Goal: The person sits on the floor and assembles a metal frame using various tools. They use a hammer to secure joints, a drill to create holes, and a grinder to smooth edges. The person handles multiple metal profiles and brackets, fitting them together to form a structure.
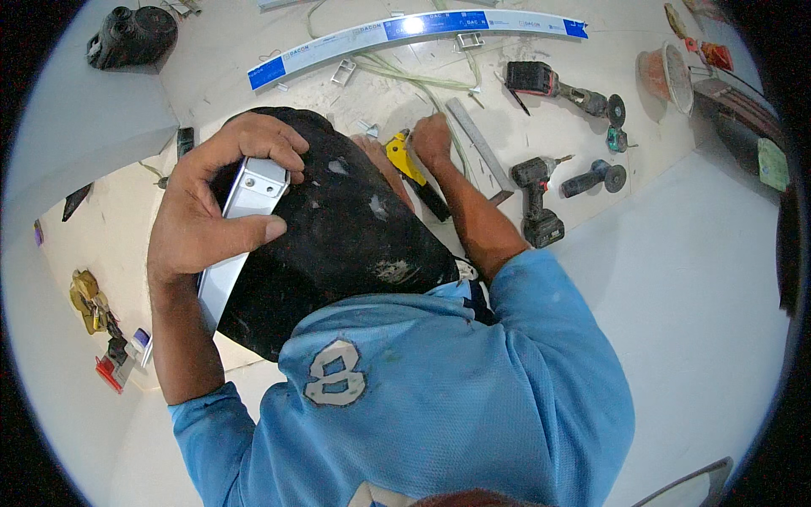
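My left hand (193,194) is wrapped round the end of a white metal profile (224,283), thumb on one side and fingers over the top. Two small fasteners show on its end face. The profile slants down beside my black-trousered knee (329,228) and passes behind my left forearm. On the floor ahead, my right hand (432,139) is closed, its fingertips hidden from view. Just left of it, a yellow hand tool with a black grip (435,203) lies by my bare foot (380,165); I cannot tell whether the hand touches it.
A long blue-and-white wrapped strip (338,54) lies across the far floor near pale cords (405,74) and short metal brackets (343,73). Rightward are a grey metal bar (480,148), cordless drill (534,190), angle grinder (583,97), smaller tool (591,179) and bucket (667,76).
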Tool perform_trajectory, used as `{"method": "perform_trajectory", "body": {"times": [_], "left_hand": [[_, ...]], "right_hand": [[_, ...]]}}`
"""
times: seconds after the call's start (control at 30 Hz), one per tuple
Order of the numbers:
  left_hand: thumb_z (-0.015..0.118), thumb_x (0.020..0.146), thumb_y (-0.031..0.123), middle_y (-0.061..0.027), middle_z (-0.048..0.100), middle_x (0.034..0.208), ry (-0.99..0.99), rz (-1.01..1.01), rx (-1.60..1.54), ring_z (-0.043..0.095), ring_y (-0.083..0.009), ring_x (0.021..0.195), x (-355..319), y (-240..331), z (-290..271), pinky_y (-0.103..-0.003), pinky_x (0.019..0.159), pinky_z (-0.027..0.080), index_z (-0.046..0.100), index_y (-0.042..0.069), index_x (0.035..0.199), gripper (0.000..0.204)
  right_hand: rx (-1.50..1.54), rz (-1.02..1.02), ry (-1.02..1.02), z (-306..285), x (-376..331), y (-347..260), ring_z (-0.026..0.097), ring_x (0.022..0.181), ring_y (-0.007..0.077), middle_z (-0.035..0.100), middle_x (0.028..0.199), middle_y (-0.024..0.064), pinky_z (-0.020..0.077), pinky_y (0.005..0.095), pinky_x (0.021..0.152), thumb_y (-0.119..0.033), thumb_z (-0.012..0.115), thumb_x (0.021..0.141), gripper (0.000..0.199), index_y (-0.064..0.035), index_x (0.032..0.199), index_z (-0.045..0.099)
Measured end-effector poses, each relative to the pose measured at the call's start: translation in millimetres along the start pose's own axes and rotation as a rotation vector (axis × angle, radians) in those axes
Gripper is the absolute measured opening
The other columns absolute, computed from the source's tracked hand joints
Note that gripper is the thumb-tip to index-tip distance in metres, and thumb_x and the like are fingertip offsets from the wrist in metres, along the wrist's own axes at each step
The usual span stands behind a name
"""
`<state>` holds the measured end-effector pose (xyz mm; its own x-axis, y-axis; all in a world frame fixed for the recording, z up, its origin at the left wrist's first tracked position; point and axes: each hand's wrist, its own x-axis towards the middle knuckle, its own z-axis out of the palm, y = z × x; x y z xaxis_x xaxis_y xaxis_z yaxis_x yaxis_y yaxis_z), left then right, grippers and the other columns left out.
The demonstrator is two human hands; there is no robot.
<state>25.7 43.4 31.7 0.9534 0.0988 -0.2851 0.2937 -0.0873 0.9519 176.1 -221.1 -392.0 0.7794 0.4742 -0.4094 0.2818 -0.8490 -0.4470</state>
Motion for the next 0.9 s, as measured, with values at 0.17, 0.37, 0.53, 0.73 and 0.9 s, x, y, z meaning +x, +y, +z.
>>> {"method": "perform_trajectory", "body": {"times": [0.17, 0.37, 0.53, 0.73, 0.9], "left_hand": [[0.093, 0.067, 0.023, -0.0147, 0.07, 0.128, 0.015, 0.111, 0.233, 0.069, -0.0265, 0.12, -5.1, 2.3, 0.5, -0.041, 0.108, 0.052, 0.077, 0.006, 0.113, 0.051], [0.091, 0.077, 0.015, -0.0106, 0.074, 0.125, 0.095, 0.04, 0.139, 0.067, -0.0257, 0.123, -4.3, 23.4, 19.8, -0.043, 0.113, 0.048, 0.077, 0.008, 0.118, 0.045], [0.087, 0.079, 0.011, -0.009, 0.071, 0.125, 0.195, 0.027, 0.235, 0.066, -0.0195, 0.117, 8.4, 18.6, 11.6, -0.037, 0.109, 0.05, 0.07, 0.007, 0.13, 0.054], [0.088, 0.078, 0.015, -0.0152, 0.068, 0.138, 0.214, 0.159, 0.287, 0.063, -0.0278, 0.134, 5.9, 20.6, -2.2, -0.044, 0.119, 0.046, 0.064, 0.008, 0.143, 0.071], [0.087, 0.083, 0.018, -0.0158, 0.065, 0.146, 0.231, 0.279, 0.152, 0.058, -0.0264, 0.142, -14.4, 19.8, -16.6, -0.045, 0.124, 0.041, 0.055, 0.002, 0.152, 0.078]], "right_hand": [[0.536, 0.021, -0.026, -36.2, -25.9, 42.6, 0.074, 0.103, 0.0428, 0.071, 0.111, 0.028, 0.0598, 0.0523, 0.09, -0.02, 0.069, 0.096, 0.023, 0.0021, 0.103, 0.069], [-0.241, -0.087, -0.343, -30.6, -112.1, 25.5, 0.072, 0.109, 0.0441, 0.07, 0.116, 0.026, 0.0598, 0.0554, 0.094, -0.047, 0.086, 0.086, 0.056, -0.0027, 0.116, 0.07], [-0.137, -0.155, -0.435, -15.7, -110.4, 39.3, 0.075, 0.104, 0.0449, 0.075, 0.108, 0.0253, 0.0606, 0.0546, 0.091, -0.048, 0.089, 0.085, 0.061, 0.0006, 0.114, 0.066], [-0.15, 0.12, -0.355, 7.3, -117.2, 32.4, 0.077, 0.106, 0.0421, 0.079, 0.108, 0.0228, 0.0606, 0.0543, 0.089, -0.049, 0.083, 0.091, 0.059, 0.0013, 0.115, 0.066], [-0.006, -0.293, -0.343, 50.0, -106.7, 107.7, 0.077, 0.102, 0.0437, 0.078, 0.107, 0.0248, 0.0601, 0.0553, 0.087, -0.045, 0.075, 0.098, 0.046, -0.0021, 0.114, 0.069]]}}
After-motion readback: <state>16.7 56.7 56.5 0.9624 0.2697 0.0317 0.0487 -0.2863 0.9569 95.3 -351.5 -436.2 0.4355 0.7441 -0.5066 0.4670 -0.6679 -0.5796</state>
